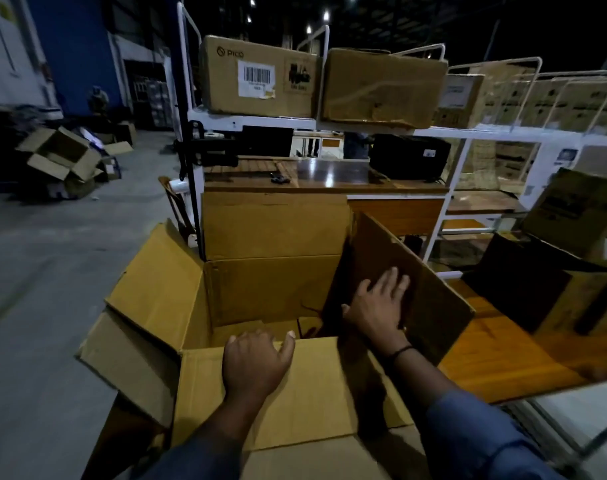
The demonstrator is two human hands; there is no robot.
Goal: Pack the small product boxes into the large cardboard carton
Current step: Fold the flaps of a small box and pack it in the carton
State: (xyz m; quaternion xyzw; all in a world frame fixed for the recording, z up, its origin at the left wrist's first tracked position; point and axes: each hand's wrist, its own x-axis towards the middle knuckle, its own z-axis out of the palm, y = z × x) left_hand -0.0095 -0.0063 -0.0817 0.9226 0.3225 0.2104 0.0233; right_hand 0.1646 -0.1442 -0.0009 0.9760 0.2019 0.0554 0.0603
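Left hand [257,362]: knuckles up, fingers curled over the top edge of the near flap [312,393], thumb lying along that edge; it grips the flap and appears to press it down and toward the person, presumably to keep the mouth clear. Right hand [378,306]: fingers straight and spread, palm flat against the inner face of the right flap [433,299], holding nothing. That flap stands tilted up and outward, so the hand is likely pushing it away so that it cannot fall back over the opening. Both flaps belong to the large brown cardboard carton [271,289], which sits directly in front of the person with its mouth facing up. The left flap [156,282] is splayed out to the side, and the far flap [271,223] stands upright against the bench behind. The long axis is hard to settle through the wide lens; the mouth looks roughly as wide as it is deep. Inside I see only bare bottom panels and shadow, no small product boxes, so I judge that packing has not begun and this is the opening-up step. Which items nearby are the products I cannot tell. Just beside the carton on the right is an orange-brown wooden table top [503,355] carrying a dark open box [530,292]. Beyond stands a white metal rack [364,128] with a brown printed carton with a barcode label [260,77] on its top shelf. To the left is a grey concrete floor [53,271] with a heap of discarded cartons [63,157] well apart.
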